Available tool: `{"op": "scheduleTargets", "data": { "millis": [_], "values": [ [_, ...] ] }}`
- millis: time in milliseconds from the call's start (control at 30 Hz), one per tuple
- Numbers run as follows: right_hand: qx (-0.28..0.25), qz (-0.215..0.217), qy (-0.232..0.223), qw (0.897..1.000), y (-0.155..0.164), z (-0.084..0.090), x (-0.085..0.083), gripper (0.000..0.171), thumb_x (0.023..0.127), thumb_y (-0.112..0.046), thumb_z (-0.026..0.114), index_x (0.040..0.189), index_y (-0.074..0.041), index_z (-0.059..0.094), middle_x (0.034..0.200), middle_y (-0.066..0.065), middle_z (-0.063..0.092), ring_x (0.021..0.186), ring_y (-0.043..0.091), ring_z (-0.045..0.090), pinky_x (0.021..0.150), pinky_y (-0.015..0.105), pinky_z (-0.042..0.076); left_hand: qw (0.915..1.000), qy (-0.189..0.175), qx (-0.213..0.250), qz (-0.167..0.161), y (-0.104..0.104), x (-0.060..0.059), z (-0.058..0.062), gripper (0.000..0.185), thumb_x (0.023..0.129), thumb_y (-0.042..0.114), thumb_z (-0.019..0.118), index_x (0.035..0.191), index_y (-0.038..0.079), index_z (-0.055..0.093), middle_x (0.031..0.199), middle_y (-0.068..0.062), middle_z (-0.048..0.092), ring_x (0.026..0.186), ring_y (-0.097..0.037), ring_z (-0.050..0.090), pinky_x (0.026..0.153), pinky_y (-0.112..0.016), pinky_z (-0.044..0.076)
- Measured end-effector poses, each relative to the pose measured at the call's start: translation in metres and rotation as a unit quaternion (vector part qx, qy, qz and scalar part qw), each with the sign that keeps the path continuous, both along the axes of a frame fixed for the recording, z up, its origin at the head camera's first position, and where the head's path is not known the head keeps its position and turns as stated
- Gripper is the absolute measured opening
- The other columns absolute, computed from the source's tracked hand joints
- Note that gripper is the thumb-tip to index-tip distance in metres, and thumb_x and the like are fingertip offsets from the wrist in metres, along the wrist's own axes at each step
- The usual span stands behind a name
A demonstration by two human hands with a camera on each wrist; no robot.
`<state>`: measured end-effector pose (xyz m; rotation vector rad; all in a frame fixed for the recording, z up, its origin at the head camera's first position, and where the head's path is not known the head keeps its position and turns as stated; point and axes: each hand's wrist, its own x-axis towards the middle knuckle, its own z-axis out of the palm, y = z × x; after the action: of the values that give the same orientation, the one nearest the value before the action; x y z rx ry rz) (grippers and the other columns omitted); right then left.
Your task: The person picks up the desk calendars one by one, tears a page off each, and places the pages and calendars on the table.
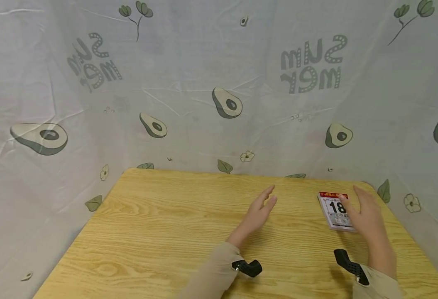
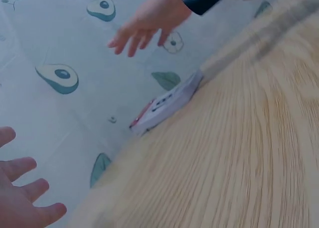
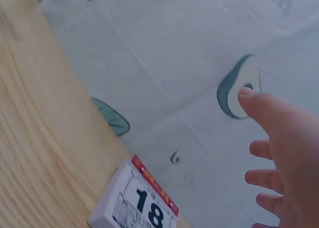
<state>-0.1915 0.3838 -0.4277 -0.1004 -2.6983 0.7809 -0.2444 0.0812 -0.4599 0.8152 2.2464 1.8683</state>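
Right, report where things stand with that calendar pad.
Done: the calendar pad, showing 18, lies flat near the far right corner of the table. In hand: nothing; the right hand hovers open beside it, the left hand open, well apart. Left: gripping the pad, not yet done.

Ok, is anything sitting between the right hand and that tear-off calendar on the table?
Nothing visible. The right hand is open, just above the right edge of the calendar, with only bare table around it. The left hand is open too, well to the left and out of the way.
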Motion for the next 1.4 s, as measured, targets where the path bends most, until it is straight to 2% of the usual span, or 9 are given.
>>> {"op": "scheduleTargets", "data": {
  "millis": [133, 233, 600, 700, 800, 900, 1000, 1167, 1400],
  "values": [
    [-0.033, -0.02, -0.002, 0.999, 0.012, -0.006, 0.004, 0.069, 0.105, -0.038, 0.036, 0.152, 0.006, 0.014, 0.151, 0.04, 0.018, 0.137, 0.06, 0.015, 0.108, 0.073, 0.014, 0.9945, -0.076, 0.07, -0.021, 0.014, -0.002, 0.001, 0.059, 0.104, 0.052, 0.027, 0.154, 0.022, 0.029, 0.157, -0.009, 0.034, 0.145, -0.03, 0.032, 0.113, -0.05, 0.036],
    [-0.063, -0.033, -0.018, 0.997, 0.02, -0.009, 0.005, 0.068, 0.105, -0.039, 0.033, 0.153, 0.004, 0.011, 0.153, 0.039, 0.016, 0.137, 0.061, 0.015, 0.106, 0.073, 0.015, 0.9792, -0.145, 0.136, -0.041, 0.025, -0.004, 0.0, 0.06, 0.103, 0.055, 0.029, 0.153, 0.023, 0.03, 0.156, -0.011, 0.035, 0.145, -0.034, 0.032, 0.112, -0.055, 0.035],
    [-0.242, -0.059, -0.093, 0.964, 0.041, -0.022, 0.014, 0.07, 0.102, -0.054, 0.02, 0.157, -0.017, -0.001, 0.161, 0.024, 0.002, 0.144, 0.052, 0.009, 0.114, 0.066, 0.016, 0.8791, -0.335, 0.322, -0.107, 0.066, -0.001, -0.005, 0.073, 0.095, 0.066, 0.038, 0.154, 0.022, 0.029, 0.159, -0.021, 0.026, 0.146, -0.042, 0.023, 0.115, -0.063, 0.021],
    [-0.328, -0.035, -0.081, 0.941, 0.044, -0.031, 0.013, 0.071, 0.102, -0.054, 0.023, 0.157, -0.018, -0.003, 0.163, 0.02, 0.0, 0.149, 0.038, 0.01, 0.121, 0.04, 0.02, 0.8521, -0.375, 0.349, -0.107, 0.076, 0.0, -0.009, 0.077, 0.094, 0.067, 0.04, 0.154, 0.021, 0.029, 0.158, -0.024, 0.024, 0.146, -0.044, 0.023, 0.115, -0.064, 0.02],
    [-0.44, -0.021, -0.075, 0.895, 0.048, -0.041, 0.012, 0.074, 0.101, -0.056, 0.03, 0.157, -0.022, -0.005, 0.165, 0.008, 0.0, 0.152, 0.018, 0.006, 0.119, 0.019, 0.014, 0.8319, -0.404, 0.362, -0.115, 0.085, 0.002, -0.014, 0.081, 0.093, 0.069, 0.04, 0.155, 0.019, 0.025, 0.158, -0.027, 0.022, 0.146, -0.045, 0.022, 0.116, -0.064, 0.019],
    [-0.533, -0.02, -0.068, 0.843, 0.051, -0.05, 0.01, 0.077, 0.098, -0.059, 0.035, 0.156, -0.028, -0.005, 0.165, -0.004, -0.001, 0.151, 0.006, 0.007, 0.12, 0.019, 0.008, 0.8225, -0.423, 0.361, -0.12, 0.094, 0.004, -0.02, 0.083, 0.093, 0.07, 0.039, 0.156, 0.019, 0.024, 0.157, -0.028, 0.023, 0.146, -0.045, 0.021, 0.116, -0.064, 0.019],
    [-0.577, -0.012, -0.057, 0.815, 0.055, -0.057, 0.01, 0.078, 0.097, -0.06, 0.036, 0.156, -0.029, -0.004, 0.165, -0.008, 0.003, 0.147, 0.002, 0.017, 0.121, 0.022, 0.008, 0.8181, -0.436, 0.356, -0.118, 0.101, 0.005, -0.025, 0.081, 0.094, 0.069, 0.036, 0.155, 0.019, 0.024, 0.156, -0.03, 0.024, 0.146, -0.046, 0.02, 0.116, -0.064, 0.018],
    [-0.59, 0.01, -0.048, 0.806, 0.059, -0.063, 0.009, 0.079, 0.098, -0.06, 0.031, 0.157, -0.022, -0.005, 0.165, -0.002, -0.003, 0.138, -0.003, 0.03, 0.121, 0.025, 0.006, 0.8034, -0.458, 0.361, -0.123, 0.111, 0.007, -0.031, 0.081, 0.093, 0.07, 0.037, 0.155, 0.019, 0.024, 0.156, -0.031, 0.024, 0.146, -0.046, 0.018, 0.115, -0.065, 0.017],
    [-0.584, -0.004, -0.051, 0.81, 0.059, -0.065, 0.006, 0.08, 0.096, -0.063, 0.03, 0.157, -0.022, -0.003, 0.163, 0.006, -0.006, 0.151, 0.007, 0.008, 0.121, 0.024, 0.005, 0.794, -0.471, 0.36, -0.135, 0.123, 0.004, -0.037, 0.089, 0.089, 0.073, 0.043, 0.155, 0.018, 0.024, 0.157, -0.033, 0.019, 0.147, -0.047, 0.014, 0.115, -0.068, 0.015]
  ]
}}
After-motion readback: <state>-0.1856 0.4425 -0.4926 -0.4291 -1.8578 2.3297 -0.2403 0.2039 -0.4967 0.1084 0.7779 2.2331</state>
